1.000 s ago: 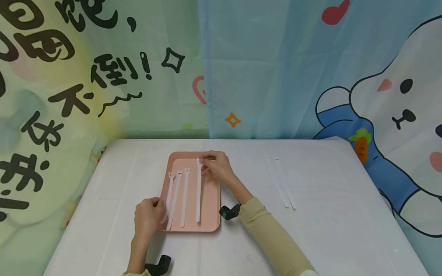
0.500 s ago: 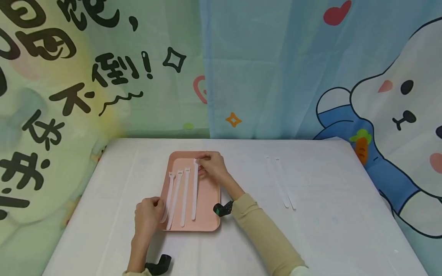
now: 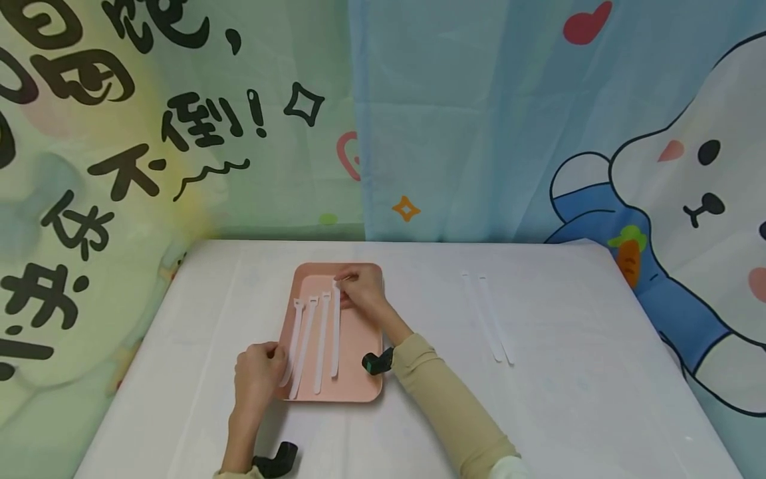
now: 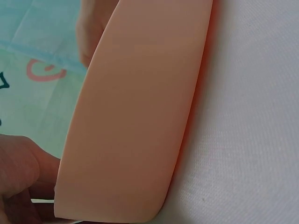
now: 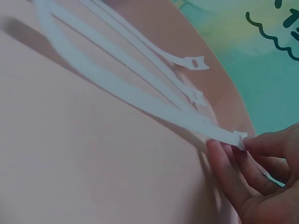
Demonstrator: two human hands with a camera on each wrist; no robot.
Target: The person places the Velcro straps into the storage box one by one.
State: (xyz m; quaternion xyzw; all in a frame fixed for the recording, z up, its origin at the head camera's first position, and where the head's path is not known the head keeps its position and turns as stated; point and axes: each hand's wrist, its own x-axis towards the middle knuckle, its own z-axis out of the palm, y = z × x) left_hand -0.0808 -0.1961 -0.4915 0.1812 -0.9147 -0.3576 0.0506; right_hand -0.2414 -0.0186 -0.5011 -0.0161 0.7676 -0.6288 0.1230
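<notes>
My right hand [image 3: 363, 287] pinches the slotted end of a white hook-and-loop cable tie [image 3: 336, 339] between thumb and fingers, over the pink tray [image 3: 361, 352]. In the right wrist view the held cable tie [image 5: 140, 106] runs in a bowed line away from the fingertips. Several similar ties lie lengthwise in the tray's left part, among them one cable tie [image 3: 323, 342] beside the held one. At the tray's near left edge, my left hand [image 3: 257, 374] grips the rim. The left wrist view shows mostly the outer tray wall [image 4: 135, 116], with part of the hand at lower left.
Two more white cable ties [image 3: 497, 322] lie side by side on the white-covered table [image 3: 592, 346], right of the tray. A printed curtain [image 3: 455, 120] hangs behind the table's far edge.
My right hand has moved left across the tray with its cable tie, bringing it closer to the row of ties. The left hand stays on the rim.
</notes>
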